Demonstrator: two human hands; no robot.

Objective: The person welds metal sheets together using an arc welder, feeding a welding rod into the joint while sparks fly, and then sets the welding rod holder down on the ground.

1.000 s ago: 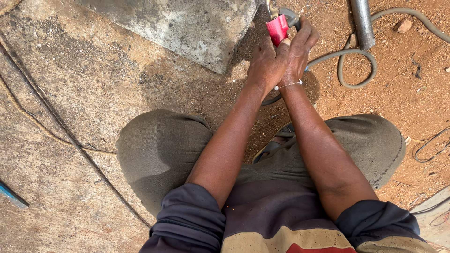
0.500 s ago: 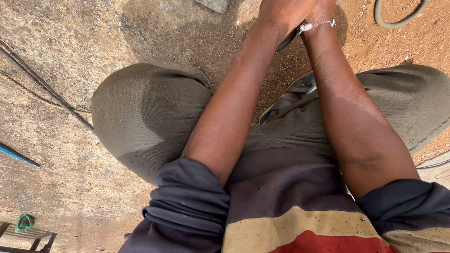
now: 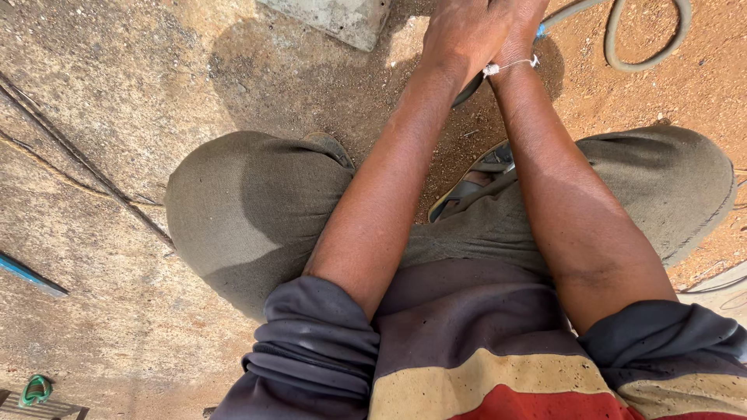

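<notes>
left hand (image 3: 459, 31) & right hand (image 3: 517, 23) fingers cut off at top edge, grip unseen

We record the left hand (image 3: 459, 31) and right hand (image 3: 517, 23) pressed together at the top edge of the view, ahead of both knees, with a thin string (image 3: 510, 67) around the right wrist. A concrete block (image 3: 334, 17) lies on the ground (image 3: 101, 93) just left of the hands, a looped hose (image 3: 646, 43) to their right, and a sandal (image 3: 471, 183) sits between the forearms, below the hands. At far left we note a cable (image 3: 78, 159) crossing the ground, a flat bar (image 3: 31, 276) below it, and a small hooked item (image 3: 35, 389) in the bottom corner.
</notes>
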